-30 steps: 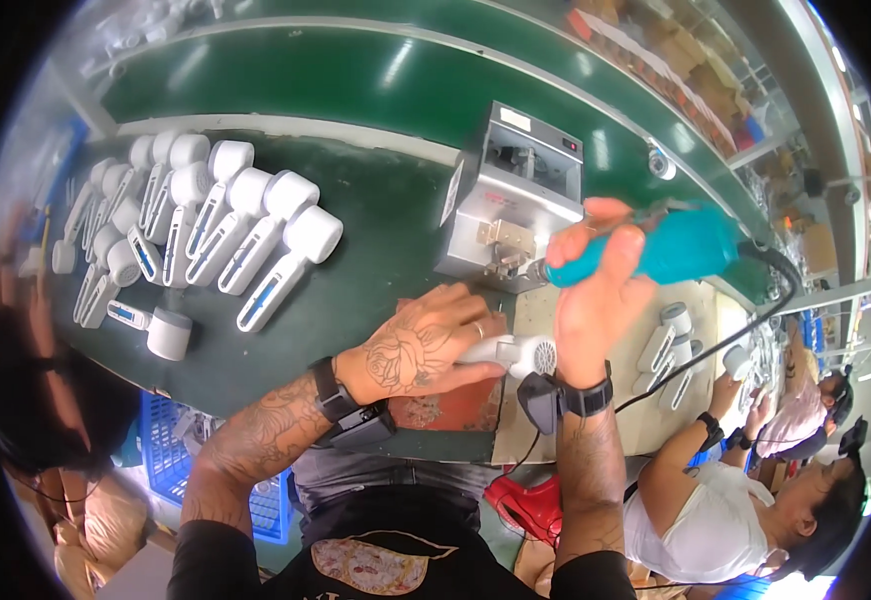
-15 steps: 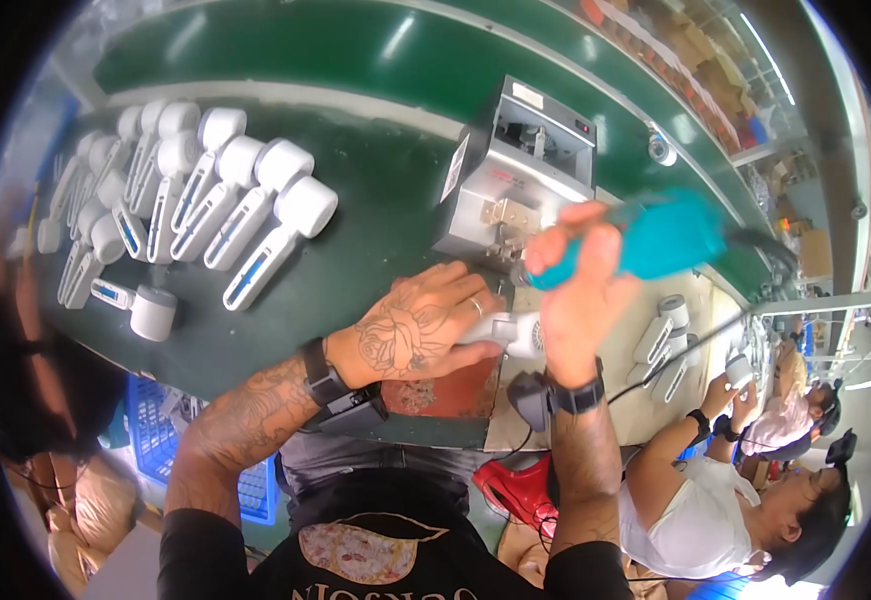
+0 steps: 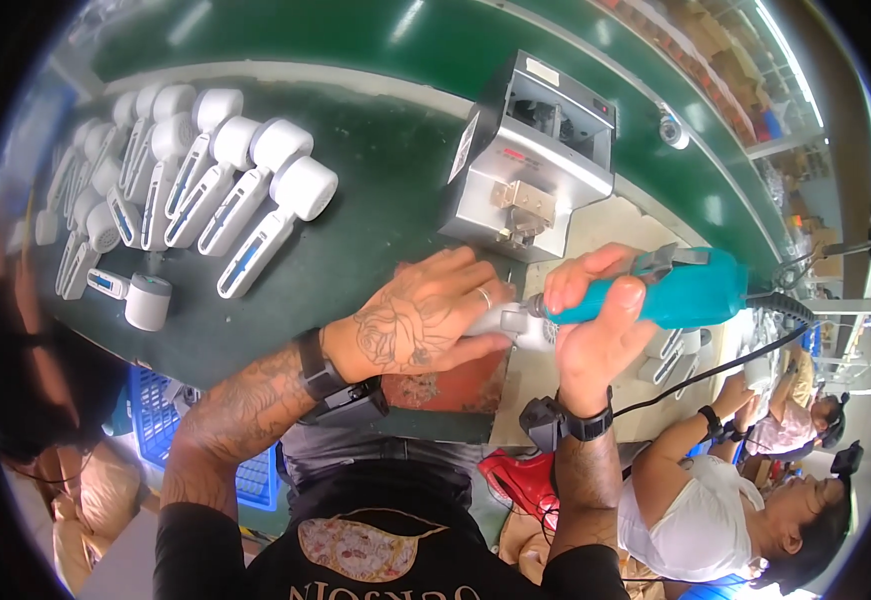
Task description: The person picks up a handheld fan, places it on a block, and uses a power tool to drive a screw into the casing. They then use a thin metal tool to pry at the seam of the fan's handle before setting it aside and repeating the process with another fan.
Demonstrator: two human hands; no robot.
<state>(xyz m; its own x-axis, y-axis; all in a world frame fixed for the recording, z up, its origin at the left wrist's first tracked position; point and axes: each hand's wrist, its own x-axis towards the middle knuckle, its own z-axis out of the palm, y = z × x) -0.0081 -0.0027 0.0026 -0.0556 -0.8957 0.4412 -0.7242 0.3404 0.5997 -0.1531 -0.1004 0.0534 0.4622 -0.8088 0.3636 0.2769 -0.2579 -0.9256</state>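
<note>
My left hand [image 3: 418,318] is closed round a white handheld device [image 3: 530,331] with a slotted round head, holding it low over the bench; its fingers hide much of the handle. In my right hand [image 3: 601,335] is a teal electric screwdriver [image 3: 694,288], gripped near its front end and lying almost level. Its tip points left, at the neck of the white device; whether it touches a screw I cannot make out. Just beyond both hands stands a grey metal screw feeder [image 3: 531,165]. Under my left hand lies a reddish mat [image 3: 441,390].
Several white devices [image 3: 261,240] with blue-striped handles stand crowded at the left on the green bench [image 3: 356,140]. More lie at the right [image 3: 668,355], beside the screwdriver's black cable [image 3: 716,372]. A co-worker [image 3: 701,510] sits at the right. A blue crate [image 3: 156,425] is below the bench.
The screwdriver has come down and levelled out, its tip now at the white device. My left hand keeps its hold on the device. The whole view has shifted slightly.
</note>
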